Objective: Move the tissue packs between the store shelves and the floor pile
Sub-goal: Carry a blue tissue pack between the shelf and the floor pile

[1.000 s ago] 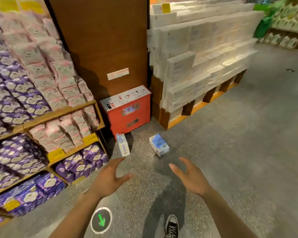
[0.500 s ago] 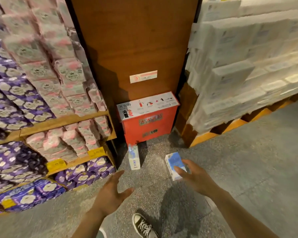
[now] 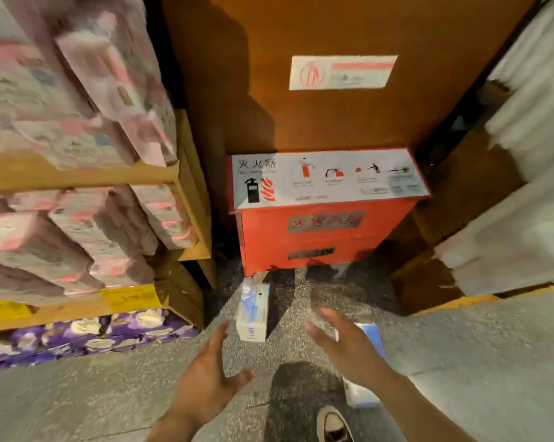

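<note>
Left hand [image 3: 205, 384] and right hand [image 3: 349, 346] were both spread and empty, either side of the upright tissue pack [image 3: 252, 314] on the floor [image 3: 476, 362], lower centre. Looked light and squashy (slick film wrap, probably); best gripped across its long sides.

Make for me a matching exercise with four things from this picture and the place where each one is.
Things:
1. red box
2. pink packs
3. purple packs
4. tissue pack nearest the left hand

Places:
A. lowest level, below the yellow price tag
B. on the floor, in front of the red box
C. against the brown panel
D. on the wooden shelves, above the yellow price tag

Pairs: 1-C, 2-D, 3-A, 4-B
</note>
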{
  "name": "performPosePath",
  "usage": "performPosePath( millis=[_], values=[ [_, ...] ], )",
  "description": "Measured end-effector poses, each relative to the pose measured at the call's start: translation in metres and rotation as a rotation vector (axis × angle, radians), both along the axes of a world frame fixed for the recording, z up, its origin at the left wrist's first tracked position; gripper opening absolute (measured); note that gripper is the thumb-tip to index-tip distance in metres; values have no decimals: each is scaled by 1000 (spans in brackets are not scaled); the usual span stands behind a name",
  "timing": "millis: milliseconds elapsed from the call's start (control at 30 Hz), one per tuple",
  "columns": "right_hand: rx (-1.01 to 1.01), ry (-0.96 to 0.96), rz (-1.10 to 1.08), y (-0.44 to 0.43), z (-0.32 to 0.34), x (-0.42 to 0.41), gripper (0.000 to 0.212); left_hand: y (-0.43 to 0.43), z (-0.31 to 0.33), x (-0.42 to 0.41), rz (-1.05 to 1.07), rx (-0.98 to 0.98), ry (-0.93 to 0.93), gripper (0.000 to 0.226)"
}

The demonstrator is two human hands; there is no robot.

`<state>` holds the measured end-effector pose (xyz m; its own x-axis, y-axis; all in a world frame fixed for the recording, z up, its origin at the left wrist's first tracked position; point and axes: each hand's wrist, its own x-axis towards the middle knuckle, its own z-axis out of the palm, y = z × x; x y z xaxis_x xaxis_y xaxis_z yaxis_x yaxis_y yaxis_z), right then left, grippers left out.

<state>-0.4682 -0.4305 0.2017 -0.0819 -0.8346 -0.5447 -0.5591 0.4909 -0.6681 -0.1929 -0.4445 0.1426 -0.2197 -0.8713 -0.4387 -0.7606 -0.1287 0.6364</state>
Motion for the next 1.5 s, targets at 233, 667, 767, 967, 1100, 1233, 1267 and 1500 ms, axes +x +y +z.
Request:
performPosePath(
  millis=[233,667,767,967,1100,1233,1267,1500],
  values=[
    [-41,-31,111,-112,-220,4,92,-53,-214,-51,260,-121,88,125],
    [-52,-213,114,-202,-419,36,54,-76,-375,-91,546,-280,209,124],
    [-72,-219,115,-198,-402,34,36,-78,-353,-83,555,-308,301,96],
    [-183,-336,116,-182,-272,15,32,-75,-213,-67,507,-286,393,87],
    [-219,-421,194,-168,-130,-3,23,-67,-67,-55,429,-278,390,91],
    [-220,-484,308,-158,40,-14,47,-59,107,-46,340,-290,411,94],
    [-217,-520,330,-155,83,-15,62,-57,151,-45,329,-298,418,94],
    [-328,-701,402,-128,353,2,79,-32,429,-26,293,-395,475,100]
  ],
)
